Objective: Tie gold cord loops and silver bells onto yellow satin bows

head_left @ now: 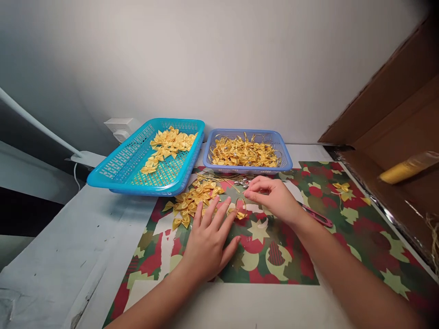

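My left hand [210, 244] lies palm down with its fingers spread. Its index fingertip rests at a yellow ribbon bow with a loop of gold wire [241, 214]. Left of those fingers is a heap of loose yellow bows [187, 208]. My right hand [272, 196] is closed, thumb and index finger pinched together, just beside a small cluster of silver bells [243, 183]. What the pinch holds, if anything, is too small to make out. Several strips of gold wire [219, 177] lie behind the heap.
A turquoise basket [137, 187] of bows stands back left, beside a blue basket [247, 170] of wired bows. Pink-handled scissors or a cutter [318, 217] lie under my right forearm. A patterned sheet [291, 262] covers the table; a cardboard box [384, 105] stands right.
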{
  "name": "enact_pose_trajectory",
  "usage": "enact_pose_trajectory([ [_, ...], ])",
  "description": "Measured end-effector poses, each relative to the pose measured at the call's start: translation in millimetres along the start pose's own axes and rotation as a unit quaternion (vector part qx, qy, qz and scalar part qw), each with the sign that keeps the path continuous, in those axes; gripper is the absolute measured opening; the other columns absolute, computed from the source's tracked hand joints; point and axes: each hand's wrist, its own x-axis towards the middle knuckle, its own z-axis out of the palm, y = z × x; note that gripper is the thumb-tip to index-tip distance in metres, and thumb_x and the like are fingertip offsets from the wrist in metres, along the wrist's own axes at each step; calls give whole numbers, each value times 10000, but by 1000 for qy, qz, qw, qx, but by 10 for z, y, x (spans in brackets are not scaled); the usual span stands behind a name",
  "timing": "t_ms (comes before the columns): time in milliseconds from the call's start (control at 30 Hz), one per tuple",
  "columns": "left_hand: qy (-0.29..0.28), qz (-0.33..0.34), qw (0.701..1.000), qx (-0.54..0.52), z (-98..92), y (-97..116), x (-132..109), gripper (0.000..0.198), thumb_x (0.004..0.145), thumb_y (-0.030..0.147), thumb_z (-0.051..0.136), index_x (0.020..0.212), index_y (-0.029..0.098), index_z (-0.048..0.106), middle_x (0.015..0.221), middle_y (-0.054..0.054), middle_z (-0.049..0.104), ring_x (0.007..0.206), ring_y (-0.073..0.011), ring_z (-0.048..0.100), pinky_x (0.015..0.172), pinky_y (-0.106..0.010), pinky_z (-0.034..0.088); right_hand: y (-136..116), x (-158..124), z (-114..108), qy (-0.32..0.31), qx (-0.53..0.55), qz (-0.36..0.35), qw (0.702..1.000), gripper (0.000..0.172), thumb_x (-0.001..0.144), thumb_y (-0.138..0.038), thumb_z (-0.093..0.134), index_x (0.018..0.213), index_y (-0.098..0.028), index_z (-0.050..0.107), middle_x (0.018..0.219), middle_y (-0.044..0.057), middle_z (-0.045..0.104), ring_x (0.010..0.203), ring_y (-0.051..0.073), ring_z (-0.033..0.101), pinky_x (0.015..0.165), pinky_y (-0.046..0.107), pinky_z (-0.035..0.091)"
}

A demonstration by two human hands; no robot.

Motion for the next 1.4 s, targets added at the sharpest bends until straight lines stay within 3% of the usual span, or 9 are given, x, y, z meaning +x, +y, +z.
enact_pose_trajectory([
  [133,36,64,997,8,-14,-43,-17,412,880,324,530,1256,168,596,1318,-86,619,1257,-334,479,1120,-497,173,-24,6,-50,11,-3,5,1000,191,730,-351,714,660,-174,706,844,44,629,705,154,568,629,292,455],
  [233,53,98,994,-13,-46,-68,-11,317,868,236,527,1161,181,636,1081,-61,726,1067,-279,583,1083,-465,246,-20,14,-82,12,-12,6,1000,200,731,-350,712,642,-171,696,823,43,632,694,151,563,621,286,450],
  [333,48,136,989,-36,-95,-97,32,190,856,169,522,973,194,669,852,-33,717,860,-221,591,992,-422,335,-7,17,-101,-17,-22,11,1000,216,733,-362,713,638,-169,699,813,40,634,681,146,560,610,281,442],
  [467,15,150,987,-64,-155,-186,170,161,878,191,508,787,204,639,721,-25,643,740,-191,522,820,-362,388,-11,8,-112,-89,-32,0,996,189,765,-341,692,678,-177,726,791,32,643,693,147,569,638,283,443],
  [567,-30,145,980,-135,-158,-296,327,173,891,230,499,789,210,637,790,-42,663,784,-197,527,789,-351,384,-32,-1,-119,-109,-35,-10,993,164,773,-312,687,679,-184,729,795,29,648,714,152,574,654,286,443],
  [733,-89,165,943,-276,-100,-412,521,150,882,205,510,812,202,643,842,-51,695,800,-186,562,756,-327,407,-56,2,-176,-131,-26,-20,991,142,772,-292,698,683,-186,728,803,27,639,746,157,583,661,284,450],
  [967,-70,169,952,-246,-18,-309,541,162,891,229,512,837,212,664,955,-64,716,831,-193,561,772,-337,416,-17,23,-354,-196,-27,-36,979,143,775,-329,702,725,-202,745,823,27,644,747,154,583,638,278,461],
  [1233,-112,188,943,-250,-18,-350,723,185,896,219,538,921,239,720,1026,-49,733,852,-203,579,775,-342,403,106,81,-417,-186,-42,-20,981,141,760,-322,707,752,-189,753,798,32,667,753,167,612,639,279,476],
  [1400,-86,181,925,-322,3,-416,793,181,884,212,576,860,231,754,959,-57,756,800,-192,622,774,-344,431,102,92,-439,-174,-31,-29,984,163,754,-345,719,752,-185,755,833,34,671,754,156,608,652,274,475],
])
